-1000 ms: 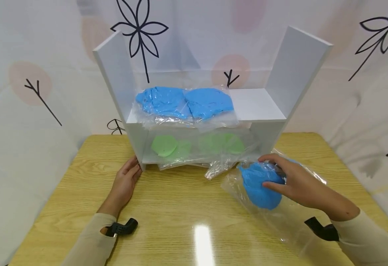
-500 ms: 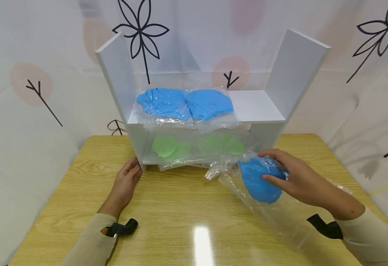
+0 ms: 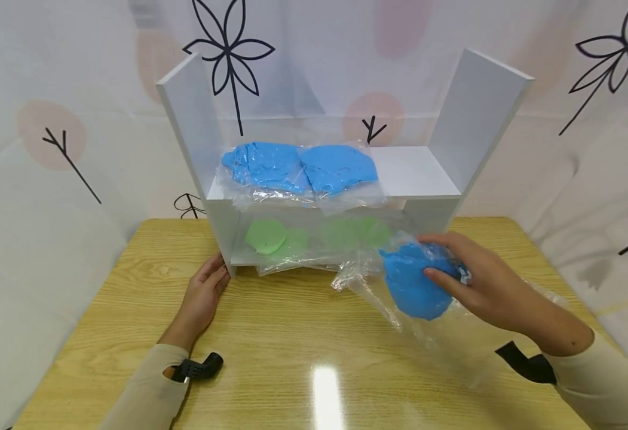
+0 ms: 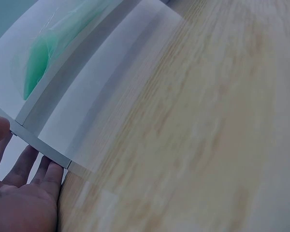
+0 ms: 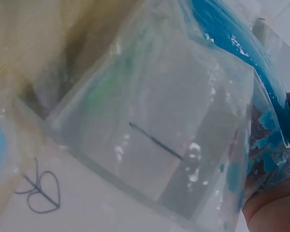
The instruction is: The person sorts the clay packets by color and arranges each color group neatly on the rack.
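Right hand has fingers clamped on the blue bag, just off the shelf front-right corner. Best lifted level, loose plastic clear. Left hand, fingers straight, braces the shelf's left foot.

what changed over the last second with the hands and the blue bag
The right hand, gripping the bagged blue lump, has lifted it up and a little leftward toward the white shelf, so the bag's loose tail now trails off the wooden table. The left hand stayed flat by the shelf's lower left corner. The two blue bags on the upper shelf and the green bags below did not move.
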Demonstrator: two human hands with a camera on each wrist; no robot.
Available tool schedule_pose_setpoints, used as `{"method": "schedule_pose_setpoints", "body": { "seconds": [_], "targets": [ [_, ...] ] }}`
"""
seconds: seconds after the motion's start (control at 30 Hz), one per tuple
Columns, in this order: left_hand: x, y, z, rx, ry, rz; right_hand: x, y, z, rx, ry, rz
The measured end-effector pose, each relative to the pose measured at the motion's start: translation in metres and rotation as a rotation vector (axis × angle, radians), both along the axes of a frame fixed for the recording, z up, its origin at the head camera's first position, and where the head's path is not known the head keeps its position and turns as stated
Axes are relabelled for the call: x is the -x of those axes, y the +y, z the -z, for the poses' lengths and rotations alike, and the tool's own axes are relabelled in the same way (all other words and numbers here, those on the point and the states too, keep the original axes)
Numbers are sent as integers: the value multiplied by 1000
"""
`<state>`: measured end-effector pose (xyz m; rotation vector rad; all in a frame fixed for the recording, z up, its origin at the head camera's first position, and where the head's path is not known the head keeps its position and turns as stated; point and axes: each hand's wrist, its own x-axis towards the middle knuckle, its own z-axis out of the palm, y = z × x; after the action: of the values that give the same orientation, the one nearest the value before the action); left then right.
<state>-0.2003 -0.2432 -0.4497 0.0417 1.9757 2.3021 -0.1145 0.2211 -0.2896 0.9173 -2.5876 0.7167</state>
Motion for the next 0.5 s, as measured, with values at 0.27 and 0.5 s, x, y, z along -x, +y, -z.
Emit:
{"method": "schedule_pose_setpoints", "body": {
  "seconds": [0.27,0.5],
  "targets": [
    [0,-1,0,4,5,2,1,-4,-11,46,155,1],
    [-1,0,-1,5,5,6,6,-8,-24,67,245,0]
  ]
}}
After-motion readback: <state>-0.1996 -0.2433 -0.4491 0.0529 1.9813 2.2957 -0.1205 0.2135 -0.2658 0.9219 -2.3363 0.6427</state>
